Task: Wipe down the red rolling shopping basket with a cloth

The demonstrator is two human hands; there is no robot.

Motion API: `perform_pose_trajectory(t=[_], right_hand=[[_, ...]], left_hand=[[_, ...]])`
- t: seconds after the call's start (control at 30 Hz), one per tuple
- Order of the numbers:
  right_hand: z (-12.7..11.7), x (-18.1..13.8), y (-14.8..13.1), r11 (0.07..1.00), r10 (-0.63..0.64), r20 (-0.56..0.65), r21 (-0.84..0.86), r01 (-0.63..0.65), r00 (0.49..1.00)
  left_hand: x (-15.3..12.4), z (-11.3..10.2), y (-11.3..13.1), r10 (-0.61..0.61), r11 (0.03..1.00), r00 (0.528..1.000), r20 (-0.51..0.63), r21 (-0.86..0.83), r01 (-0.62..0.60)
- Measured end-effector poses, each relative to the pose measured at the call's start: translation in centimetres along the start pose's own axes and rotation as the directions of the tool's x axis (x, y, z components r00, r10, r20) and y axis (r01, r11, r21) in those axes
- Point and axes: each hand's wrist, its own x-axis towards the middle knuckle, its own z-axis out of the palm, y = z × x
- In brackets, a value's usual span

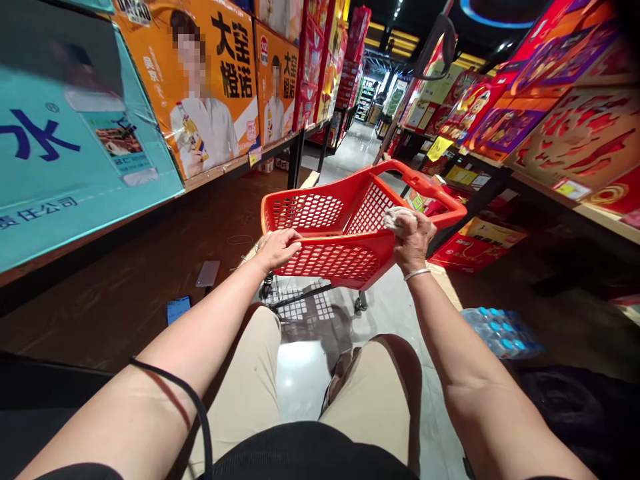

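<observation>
Two hands at a red cart (383,257)
Left hand (279,249) lies on its rim (345,238), how tightly I can't tell; right hand (414,239) clutches a whitish cloth (396,219) by the cart's handle (441,192).

Shopping cart (386,259): one, touched by left hand (279,250)
Cloth (397,220): one, held in right hand (414,241)
Orange Dayao cartons (231,130): at least two, seen beyond left hand
Bottle pack (503,331): one, right of right hand

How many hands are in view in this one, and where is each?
2. The left hand is on the near side of the red cart, toward its left end; the right hand holds a cloth by the handle.
</observation>
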Motion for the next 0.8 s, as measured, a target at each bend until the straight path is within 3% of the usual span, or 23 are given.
perform_pose_trajectory(t=[0.07,0.13,0.2,0.27,0.33,0.4,0.47,0.63,0.7,0.8], right_hand=[[-0.4,0.8,-1.6,0.996,0.088,0.077,-0.019,-0.087,0.993],[-0.6,0.5,-4.8,0.997,0.079,0.248,-0.012,-0.079,0.965],[-0.7,-0.1,-8.7,0.999,-0.023,0.427,0.043,0.006,0.904],[-0.9,-0.3,-11.7,0.989,-0.144,0.526,0.091,0.113,0.838],[-1.3,0.3,-12.3,0.975,-0.218,0.572,0.090,0.203,0.791],[-2.1,1.4,-10.3,0.968,-0.222,0.579,0.033,0.250,0.785],[-3.5,2.9,-6.4,0.970,-0.169,0.544,-0.056,0.236,0.822],[-7.3,5.6,3.3,0.956,0.102,0.342,-0.295,0.003,0.934],[-7.7,5.6,4.9,0.937,0.197,0.262,-0.333,-0.103,0.945],[-6.1,4.2,3.9,0.943,0.251,0.229,-0.279,-0.183,0.941]], left_hand=[[-0.1,0.1,0.1,-0.004,1.000,1.000,0.005,0.009,0.004],[-0.3,0.1,0.2,-0.012,1.000,1.000,0.005,0.023,0.012],[-0.4,0.2,0.3,-0.024,0.999,1.000,-0.001,0.037,0.024],[-0.5,0.3,0.3,-0.030,0.999,0.999,-0.015,0.043,0.030],[-0.6,0.3,0.2,-0.021,0.999,1.000,-0.023,0.035,0.022],[-0.5,0.2,0.1,-0.001,1.000,1.000,-0.023,0.016,0.002],[-0.4,0.2,-0.1,0.015,1.000,1.000,-0.016,0.000,-0.015],[0.1,0.4,-0.4,0.028,1.000,1.000,-0.007,0.009,-0.028],[0.1,0.7,-0.1,0.059,0.997,0.998,-0.037,0.054,-0.057],[0.2,1.3,1.3,0.136,0.985,0.985,-0.105,0.117,-0.123]])
